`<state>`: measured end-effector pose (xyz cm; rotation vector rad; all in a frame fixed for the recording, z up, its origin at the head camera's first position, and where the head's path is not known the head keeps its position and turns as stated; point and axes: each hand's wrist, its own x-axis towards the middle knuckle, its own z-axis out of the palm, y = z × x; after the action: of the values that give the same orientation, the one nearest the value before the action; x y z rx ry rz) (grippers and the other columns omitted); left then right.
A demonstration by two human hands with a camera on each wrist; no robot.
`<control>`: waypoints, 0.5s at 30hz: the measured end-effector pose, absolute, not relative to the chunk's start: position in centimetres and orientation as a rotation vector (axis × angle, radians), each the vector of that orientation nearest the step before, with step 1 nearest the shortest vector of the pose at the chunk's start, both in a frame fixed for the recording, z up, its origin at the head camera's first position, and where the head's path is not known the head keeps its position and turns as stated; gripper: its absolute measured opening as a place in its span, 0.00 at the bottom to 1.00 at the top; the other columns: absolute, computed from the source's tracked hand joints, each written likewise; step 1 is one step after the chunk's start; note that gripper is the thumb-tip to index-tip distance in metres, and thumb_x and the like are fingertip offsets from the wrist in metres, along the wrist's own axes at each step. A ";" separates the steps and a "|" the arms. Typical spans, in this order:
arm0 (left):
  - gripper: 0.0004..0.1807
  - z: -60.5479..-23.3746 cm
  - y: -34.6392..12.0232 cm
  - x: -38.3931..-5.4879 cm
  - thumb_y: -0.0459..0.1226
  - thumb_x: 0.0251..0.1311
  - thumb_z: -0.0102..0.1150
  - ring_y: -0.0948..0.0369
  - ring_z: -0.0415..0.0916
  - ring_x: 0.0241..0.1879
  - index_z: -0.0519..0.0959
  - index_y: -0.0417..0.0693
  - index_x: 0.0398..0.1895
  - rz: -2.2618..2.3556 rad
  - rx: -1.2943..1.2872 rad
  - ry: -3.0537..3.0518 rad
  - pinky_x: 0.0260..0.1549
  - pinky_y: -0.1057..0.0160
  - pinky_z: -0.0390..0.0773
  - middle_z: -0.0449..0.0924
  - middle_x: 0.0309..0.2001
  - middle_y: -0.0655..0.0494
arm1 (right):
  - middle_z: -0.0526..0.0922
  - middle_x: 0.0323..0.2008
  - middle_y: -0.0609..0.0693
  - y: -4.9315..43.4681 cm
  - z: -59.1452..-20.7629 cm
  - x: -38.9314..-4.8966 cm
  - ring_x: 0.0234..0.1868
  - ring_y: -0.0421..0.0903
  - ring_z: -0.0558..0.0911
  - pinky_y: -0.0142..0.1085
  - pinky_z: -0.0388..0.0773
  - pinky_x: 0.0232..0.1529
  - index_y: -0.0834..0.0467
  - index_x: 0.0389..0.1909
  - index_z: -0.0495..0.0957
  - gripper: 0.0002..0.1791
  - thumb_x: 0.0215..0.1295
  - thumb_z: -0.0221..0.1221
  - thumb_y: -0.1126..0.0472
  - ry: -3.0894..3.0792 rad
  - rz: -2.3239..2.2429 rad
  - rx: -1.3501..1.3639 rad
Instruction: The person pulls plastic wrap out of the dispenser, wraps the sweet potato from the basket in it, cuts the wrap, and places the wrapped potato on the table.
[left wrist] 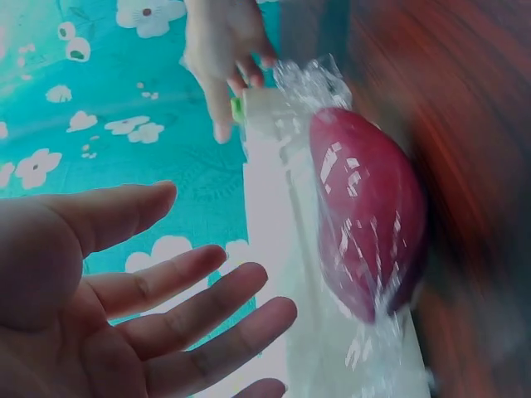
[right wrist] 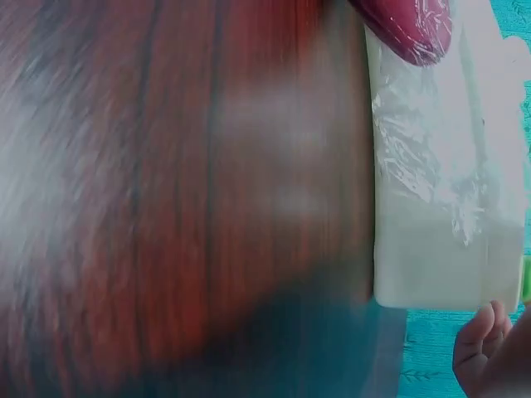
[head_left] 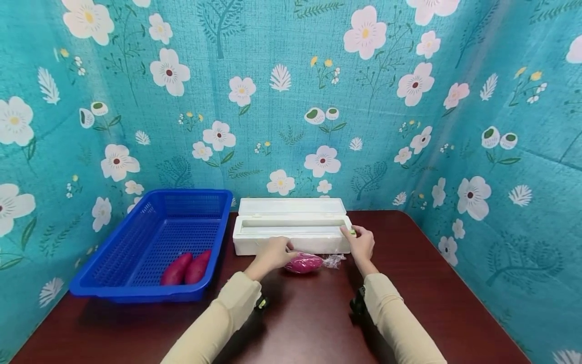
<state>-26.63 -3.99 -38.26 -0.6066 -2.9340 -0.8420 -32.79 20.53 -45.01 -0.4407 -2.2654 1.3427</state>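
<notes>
Left hand: my left hand (head_left: 274, 253) holds nothing; its fingers are spread, probably to leave room around the film-wrapped tuber.
Film-wrapped tuber: the red film-wrapped tuber (head_left: 303, 263) lies just right of my left fingertips, along the near side of the box, whose front likely keeps it from rolling away from me.
Film end: the bunched film end (head_left: 335, 260) points from the tuber toward my right hand.
Right hand: my right hand (head_left: 362, 246) is at the box's right end, thumb and fingers about the green tab (head_left: 352, 232); I cannot tell whether they pinch it. The position would suit steadying the box.
White box: the white box (head_left: 313, 243) spans the space between and beyond my hands; its lid (head_left: 292, 206) stands raised behind, presumably for access.
Blue basket: the blue basket (head_left: 136, 291) sits left of my left hand, apart from the work, holding 2 bare tubers (head_left: 197, 267).
</notes>
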 end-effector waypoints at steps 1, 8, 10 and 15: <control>0.13 -38.3 -3.7 -26.7 0.43 0.52 0.61 0.58 0.75 0.31 0.79 0.41 0.32 -0.852 -0.609 -2.931 0.30 0.62 0.75 0.80 0.32 0.51 | 0.71 0.46 0.60 20.4 -45.1 -32.9 0.50 0.56 0.68 0.50 0.66 0.45 0.62 0.45 0.77 0.26 0.50 0.64 0.48 -2.263 1.354 -0.455; 0.12 -38.4 -2.2 -27.3 0.43 0.52 0.59 0.60 0.76 0.31 0.80 0.43 0.34 -0.956 -0.592 -2.922 0.30 0.64 0.75 0.80 0.31 0.54 | 0.76 0.46 0.61 20.9 -45.7 -33.1 0.48 0.53 0.71 0.45 0.66 0.46 0.64 0.45 0.77 0.25 0.47 0.67 0.55 -2.188 1.491 -0.427; 0.12 -38.4 -1.7 -27.4 0.42 0.52 0.60 0.60 0.76 0.32 0.80 0.42 0.33 -0.998 -0.610 -2.912 0.31 0.64 0.75 0.80 0.31 0.53 | 0.75 0.48 0.62 21.2 -45.9 -33.2 0.51 0.53 0.69 0.45 0.65 0.49 0.65 0.47 0.76 0.26 0.48 0.67 0.56 -2.178 1.536 -0.383; 0.11 -38.9 -0.4 -27.9 0.41 0.52 0.59 0.60 0.76 0.34 0.81 0.42 0.33 -1.084 -0.686 -2.894 0.33 0.65 0.74 0.81 0.32 0.54 | 0.70 0.55 0.62 21.3 -46.3 -33.5 0.53 0.52 0.68 0.39 0.68 0.47 0.64 0.53 0.72 0.29 0.51 0.65 0.56 -2.222 1.636 -0.330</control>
<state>-27.95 -0.36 -38.87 -0.6861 -2.8941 -1.0844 -33.51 21.30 -46.29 -0.3295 -2.2217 1.6360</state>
